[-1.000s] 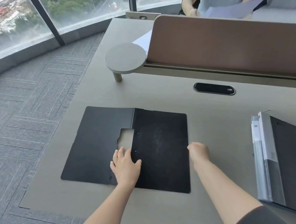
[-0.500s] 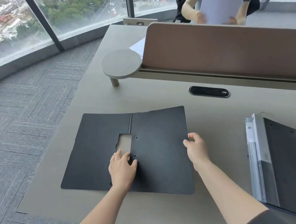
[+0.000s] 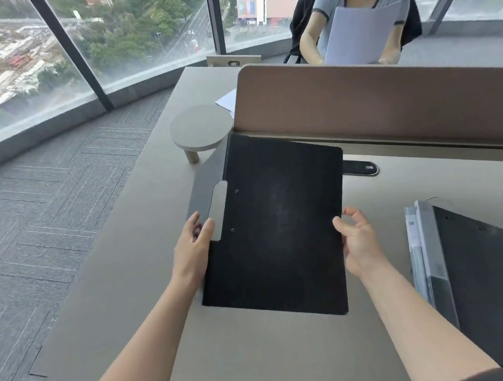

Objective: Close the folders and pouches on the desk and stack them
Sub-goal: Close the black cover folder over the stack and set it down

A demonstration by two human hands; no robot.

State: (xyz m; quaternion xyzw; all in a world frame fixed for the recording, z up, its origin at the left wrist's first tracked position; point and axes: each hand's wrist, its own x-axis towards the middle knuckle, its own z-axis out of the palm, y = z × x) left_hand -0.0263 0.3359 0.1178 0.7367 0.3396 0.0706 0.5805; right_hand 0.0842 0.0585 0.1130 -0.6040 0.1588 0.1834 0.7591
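Closing step, folder in hand. The left hand [image 3: 192, 247] grips the spine edge of the black folder [image 3: 279, 227], thumb on top beside the cut-out; the grey cover below shows as a sliver along that edge, so the fold looks nearly shut. The right hand [image 3: 358, 242] pinches the opposite edge. The folder is tilted, its near edge low over the counter [image 3: 254, 352]. Next move, by judgement: press it flat, then carry it right onto the stacked folders [image 3: 467, 271]. Along the far side, the round stand [image 3: 200, 127] and divider panel [image 3: 386, 99] stand close behind the folder's top edge.
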